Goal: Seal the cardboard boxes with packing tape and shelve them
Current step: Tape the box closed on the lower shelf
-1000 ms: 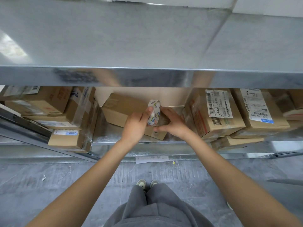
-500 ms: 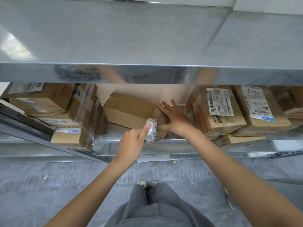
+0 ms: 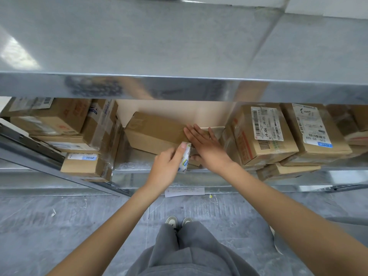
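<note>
A plain brown cardboard box lies at an angle on the lower metal shelf, in the gap between two stacks. My right hand presses flat on the box's right end, fingers straight and spread. My left hand grips a roll of packing tape with a white printed core, held against the box's near right corner. Whether a tape strip lies under my right palm I cannot tell.
Stacked parcels fill the shelf's left side, and labelled boxes wrapped in clear film fill the right. An upper shelf overhangs close above. A paper slip lies on the grey floor by the shelf's foot, beyond my shoes.
My left hand drew the tape roll down from the box's top to its near corner. My right hand let go of the roll and spread flat on the box.
</note>
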Demonstrator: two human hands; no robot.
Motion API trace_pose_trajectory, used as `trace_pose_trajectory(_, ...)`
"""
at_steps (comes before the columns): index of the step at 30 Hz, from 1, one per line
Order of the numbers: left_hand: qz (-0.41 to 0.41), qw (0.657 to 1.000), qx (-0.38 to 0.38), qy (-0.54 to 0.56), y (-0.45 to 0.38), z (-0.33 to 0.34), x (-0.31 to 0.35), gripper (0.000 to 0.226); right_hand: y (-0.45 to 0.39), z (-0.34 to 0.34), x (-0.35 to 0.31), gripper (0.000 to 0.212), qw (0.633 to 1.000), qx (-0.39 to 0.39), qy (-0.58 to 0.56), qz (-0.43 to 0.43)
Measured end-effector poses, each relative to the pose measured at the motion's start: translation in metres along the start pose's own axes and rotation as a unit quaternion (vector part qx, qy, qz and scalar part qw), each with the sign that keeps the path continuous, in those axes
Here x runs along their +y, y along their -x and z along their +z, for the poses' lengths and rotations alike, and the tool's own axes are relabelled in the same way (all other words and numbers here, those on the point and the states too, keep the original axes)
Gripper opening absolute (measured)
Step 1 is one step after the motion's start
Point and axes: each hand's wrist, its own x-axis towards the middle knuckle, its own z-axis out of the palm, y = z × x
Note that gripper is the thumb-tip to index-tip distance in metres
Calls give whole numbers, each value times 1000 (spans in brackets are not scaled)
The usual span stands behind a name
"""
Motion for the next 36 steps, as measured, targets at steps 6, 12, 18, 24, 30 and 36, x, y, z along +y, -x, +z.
trace_pose_trajectory(6,-134,974,-50,174,-30,15,15,58,-2,4,0,76,1000,7,-17,9)
trace_pose_trajectory(12,-145,961,-83,220,-33,24,12,41,-2,0,1,97,1000,0,-29,10)
trace_pose_trajectory(18,-149,966,-62,200,-30,25,12,23,-2,2,2,81,999,-2,-36,7)
trace_pose_trajectory(24,-196,954,-90,210,-11,31,-3,13,-2,4,5,90,1000,-3,-21,0)
trace_pose_trajectory(30,-175,952,-92,232,-12,35,-13,16,-1,4,3,89,1000,3,-22,-1)
trace_pose_trajectory(36,-142,953,-104,249,-16,37,-22,19,-1,3,3,88,1000,-5,-18,0)
